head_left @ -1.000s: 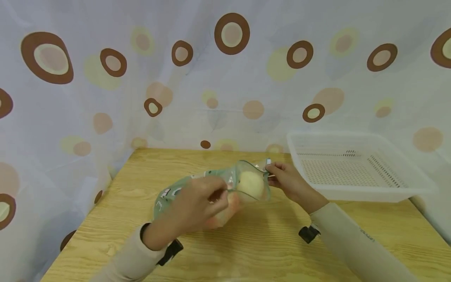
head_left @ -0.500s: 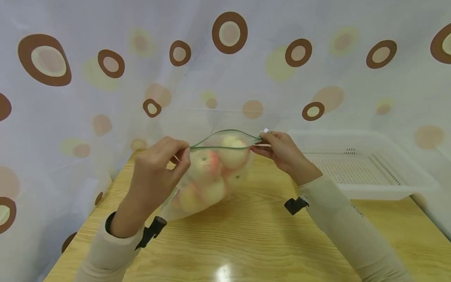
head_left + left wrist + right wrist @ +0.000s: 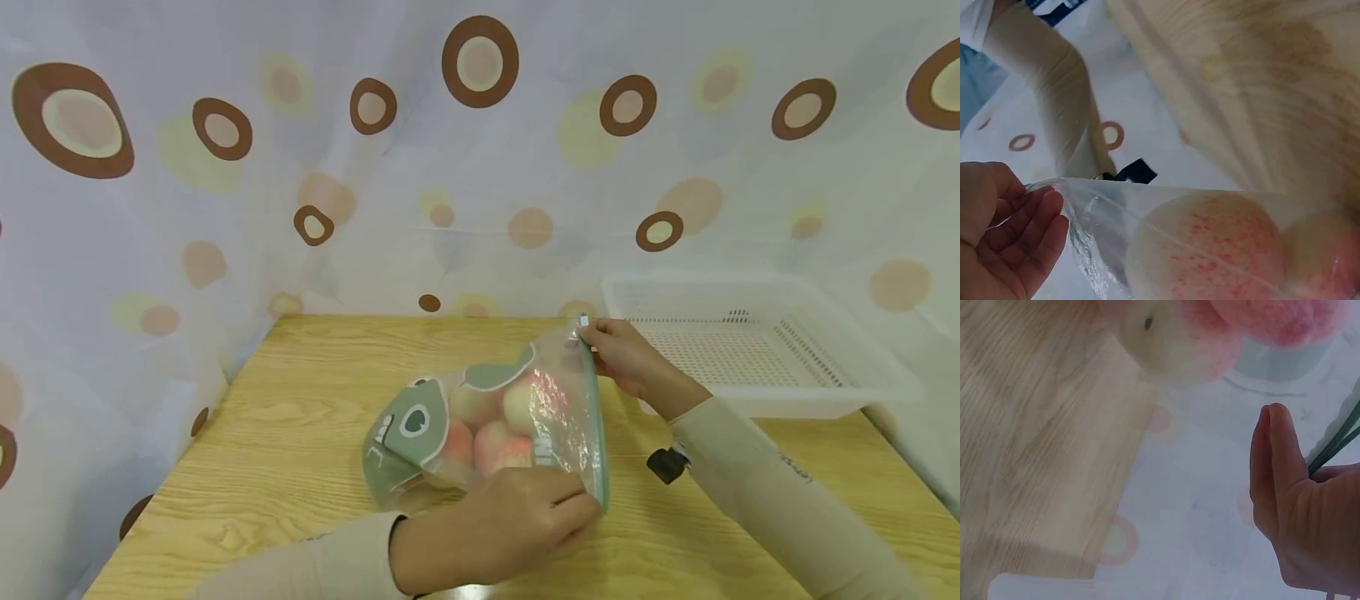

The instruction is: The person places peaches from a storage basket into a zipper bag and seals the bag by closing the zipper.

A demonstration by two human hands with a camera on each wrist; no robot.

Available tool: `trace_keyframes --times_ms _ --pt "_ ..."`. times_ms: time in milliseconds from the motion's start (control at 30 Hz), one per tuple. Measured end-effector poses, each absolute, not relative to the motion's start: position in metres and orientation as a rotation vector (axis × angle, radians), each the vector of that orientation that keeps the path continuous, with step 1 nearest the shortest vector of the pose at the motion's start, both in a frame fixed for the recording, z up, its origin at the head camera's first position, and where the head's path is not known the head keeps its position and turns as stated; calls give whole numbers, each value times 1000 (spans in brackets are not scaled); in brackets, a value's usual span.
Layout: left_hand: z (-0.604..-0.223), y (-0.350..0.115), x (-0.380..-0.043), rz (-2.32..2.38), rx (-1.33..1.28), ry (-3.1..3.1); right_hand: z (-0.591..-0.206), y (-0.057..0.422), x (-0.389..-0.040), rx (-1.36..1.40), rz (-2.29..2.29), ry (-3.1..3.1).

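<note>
A clear zip bag point(image 3: 566, 400) with a green printed face lies over the wooden table, its green zip edge turned to the right. Several peaches point(image 3: 498, 446), pale with red blush, sit inside; one peach point(image 3: 1210, 250) shows large through the film in the left wrist view. My left hand point(image 3: 510, 525) pinches the near corner of the bag's mouth. At the far corner, beside a white zip slider point(image 3: 584, 320), my right hand point(image 3: 637, 367) pinches the zip edge. In the right wrist view the green zip strips point(image 3: 1338, 447) run into that hand's grip.
A white perforated plastic basket point(image 3: 765, 400) stands at the back right of the wooden table point(image 3: 300, 417). Behind and to the left hangs a white curtain point(image 3: 420, 183) with brown and pastel circles.
The bag was lifted with its mouth facing me, then lowered onto the table, zip edge turned right. My left hand swung from the left to the near side, still pinching the bag's corner.
</note>
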State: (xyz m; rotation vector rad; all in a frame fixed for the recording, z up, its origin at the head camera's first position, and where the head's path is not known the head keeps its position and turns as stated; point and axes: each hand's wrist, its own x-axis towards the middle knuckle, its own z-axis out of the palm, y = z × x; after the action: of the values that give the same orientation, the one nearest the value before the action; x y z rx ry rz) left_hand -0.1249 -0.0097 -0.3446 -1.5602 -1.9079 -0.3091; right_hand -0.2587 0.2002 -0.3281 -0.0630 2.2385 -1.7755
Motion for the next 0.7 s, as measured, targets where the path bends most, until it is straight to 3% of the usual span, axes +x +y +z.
trace_keyframes --times_ms 233,533,700 --pt "-370 12 -137 -401 -1706 -2120 -356 210 -261 -117 -1592 2391" --pt "-375 -17 -188 -132 -1449 -2576 -377 215 -259 -111 -1427 2555" --pt "-389 -23 -197 -82 -1513 -2890 -385 208 -261 -83 -1482 2534"
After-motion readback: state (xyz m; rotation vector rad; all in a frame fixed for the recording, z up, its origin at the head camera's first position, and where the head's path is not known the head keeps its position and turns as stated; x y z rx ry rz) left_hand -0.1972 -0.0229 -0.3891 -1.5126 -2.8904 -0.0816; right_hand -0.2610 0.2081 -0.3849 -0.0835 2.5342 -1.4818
